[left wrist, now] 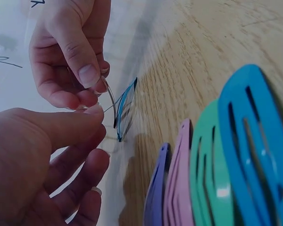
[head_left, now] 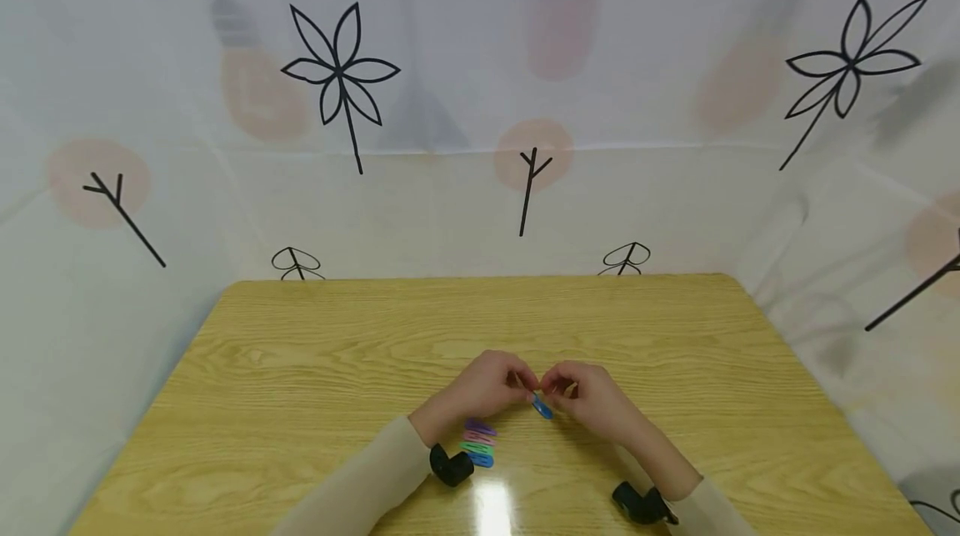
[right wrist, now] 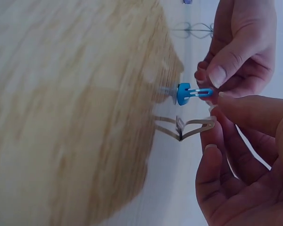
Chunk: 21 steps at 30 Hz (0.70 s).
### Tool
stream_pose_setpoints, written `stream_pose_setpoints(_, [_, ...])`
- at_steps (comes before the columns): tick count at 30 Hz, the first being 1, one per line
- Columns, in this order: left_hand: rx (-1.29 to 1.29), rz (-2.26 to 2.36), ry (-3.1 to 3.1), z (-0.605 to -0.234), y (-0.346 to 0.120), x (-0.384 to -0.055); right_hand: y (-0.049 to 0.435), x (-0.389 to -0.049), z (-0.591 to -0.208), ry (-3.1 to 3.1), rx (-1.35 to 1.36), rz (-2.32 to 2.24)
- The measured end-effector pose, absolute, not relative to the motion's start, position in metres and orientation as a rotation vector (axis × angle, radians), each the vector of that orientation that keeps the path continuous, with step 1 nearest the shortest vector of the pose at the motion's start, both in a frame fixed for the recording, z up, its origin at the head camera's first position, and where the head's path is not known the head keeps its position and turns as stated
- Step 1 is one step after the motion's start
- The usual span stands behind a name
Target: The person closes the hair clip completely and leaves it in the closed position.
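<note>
My left hand (head_left: 487, 383) pinches a blue snap hair clip (right wrist: 184, 94) between thumb and fingers, the clip pointing down toward the table. Close beside it, fingertips almost meeting, my right hand (head_left: 592, 403) pinches a beige snap hair clip (right wrist: 208, 125) by one end. Both clips look bent open in the wrist views, hanging side by side just over the tabletop. Near my left wrist a row of clips lies on the table: purple (left wrist: 156, 188), pink (left wrist: 179, 174), green (left wrist: 205, 165) and another blue clip (left wrist: 247, 101).
The wood-grain table (head_left: 337, 336) spreads around both hands. A white cloth with leaf and twig drawings (head_left: 450, 211) hangs behind it and along both sides. Black wrist cameras (head_left: 452, 468) sit on both wrists, the left one right beside the row of clips.
</note>
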<state>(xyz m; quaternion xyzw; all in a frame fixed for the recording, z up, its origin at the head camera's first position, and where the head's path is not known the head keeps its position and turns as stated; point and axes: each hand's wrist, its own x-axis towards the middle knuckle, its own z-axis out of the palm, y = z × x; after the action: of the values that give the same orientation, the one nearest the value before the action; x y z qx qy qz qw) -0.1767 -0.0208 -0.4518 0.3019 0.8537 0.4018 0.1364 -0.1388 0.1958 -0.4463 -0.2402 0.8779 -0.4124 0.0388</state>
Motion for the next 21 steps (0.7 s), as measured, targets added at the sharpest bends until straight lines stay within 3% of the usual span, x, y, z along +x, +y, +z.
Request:
stream_pose_setpoints(11, [0.881, 1.119, 2.511, -0.45, -0.0195, -0.1762, 0.1959, -0.1387, -0.4482, 2.675, -0.709, -1.26])
stream_pose_setpoints(21, [0.726, 1.358, 2.382, -0.4446, -0.0247, -0.1729, 0.1959, -0.1374, -0.4465, 2.671, -0.717, -1.261])
